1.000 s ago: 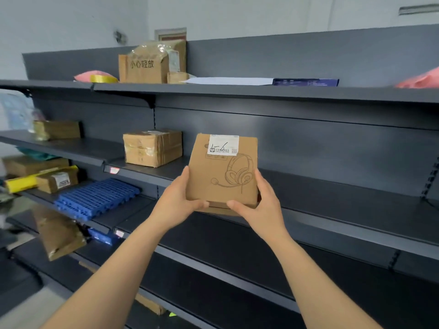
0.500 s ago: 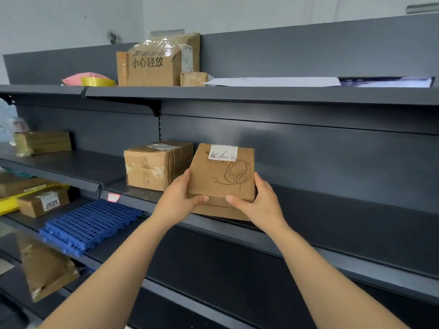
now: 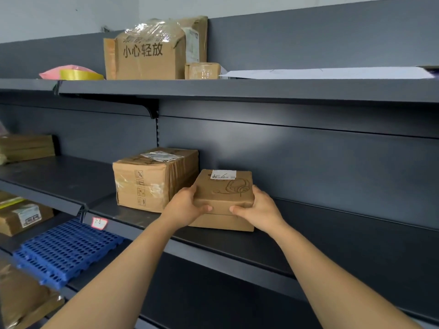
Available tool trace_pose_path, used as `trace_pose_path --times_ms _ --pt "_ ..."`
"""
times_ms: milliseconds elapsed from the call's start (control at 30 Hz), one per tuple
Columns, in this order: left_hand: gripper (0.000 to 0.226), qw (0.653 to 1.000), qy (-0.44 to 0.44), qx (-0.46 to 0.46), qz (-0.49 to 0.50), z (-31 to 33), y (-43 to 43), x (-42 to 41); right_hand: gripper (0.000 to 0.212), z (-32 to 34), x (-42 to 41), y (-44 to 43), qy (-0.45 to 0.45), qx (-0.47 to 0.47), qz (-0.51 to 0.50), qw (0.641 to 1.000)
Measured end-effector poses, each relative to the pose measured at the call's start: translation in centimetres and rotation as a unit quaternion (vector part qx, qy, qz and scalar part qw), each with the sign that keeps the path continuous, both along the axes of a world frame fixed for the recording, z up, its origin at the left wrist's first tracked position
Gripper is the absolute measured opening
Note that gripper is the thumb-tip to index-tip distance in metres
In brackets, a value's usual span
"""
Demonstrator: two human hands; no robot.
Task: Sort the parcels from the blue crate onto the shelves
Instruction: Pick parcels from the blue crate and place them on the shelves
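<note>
The left hand [image 3: 186, 207] and right hand [image 3: 262, 208] clasp the cardboard box [image 3: 224, 193] by its opposite sides near the front edge of the shelf [image 3: 332, 236], and it looks light and stiff, best held there.

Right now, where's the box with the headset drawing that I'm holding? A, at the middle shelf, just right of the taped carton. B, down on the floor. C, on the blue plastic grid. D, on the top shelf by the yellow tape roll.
A: the left hand and right hand grip the headset box at the middle shelf, just right of the taped carton.
</note>
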State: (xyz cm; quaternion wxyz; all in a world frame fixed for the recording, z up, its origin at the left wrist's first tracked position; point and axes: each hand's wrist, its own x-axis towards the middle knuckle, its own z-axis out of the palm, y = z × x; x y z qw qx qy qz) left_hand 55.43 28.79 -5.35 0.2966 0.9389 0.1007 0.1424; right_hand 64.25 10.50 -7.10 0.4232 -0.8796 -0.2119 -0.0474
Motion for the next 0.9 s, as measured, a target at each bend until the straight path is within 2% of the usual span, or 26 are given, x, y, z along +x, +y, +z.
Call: trace_pose_path --times_ms 233,367,467,533,633,900 --pt "0.075 0.997 0.001 0.063 -0.041 -1.0 1.5 2.2 0.075 -0.5 -0.6 1.2 0.006 -0.046 -0.069 0.997" --pt "0.082 0.987 -0.016 0.153 -0.053 -1.6 2.4 2.0 0.092 -0.6 -3.0 1.7 -0.01 -0.122 -0.131 0.984" --pt "0.081 0.963 -0.05 0.255 -0.069 -2.1 2.6 1.1 0.098 -0.7 -5.5 1.5 -0.033 -0.187 -0.18 0.965" --pt "0.082 0.943 -0.073 0.313 -0.086 -2.3 2.4 0.0 0.095 -0.7 -7.4 0.9 -0.056 -0.237 -0.201 0.949" --pt "0.082 0.928 -0.088 0.343 -0.118 -2.4 1.3 -2.2 0.085 -0.7 -10.9 -0.7 -0.082 -0.316 -0.228 0.917" --pt "0.073 0.906 -0.108 0.345 -0.22 -3.6 -4.9 -10.4 0.06 -2.5 -22.8 -7.0 -0.094 -0.373 -0.291 0.876"
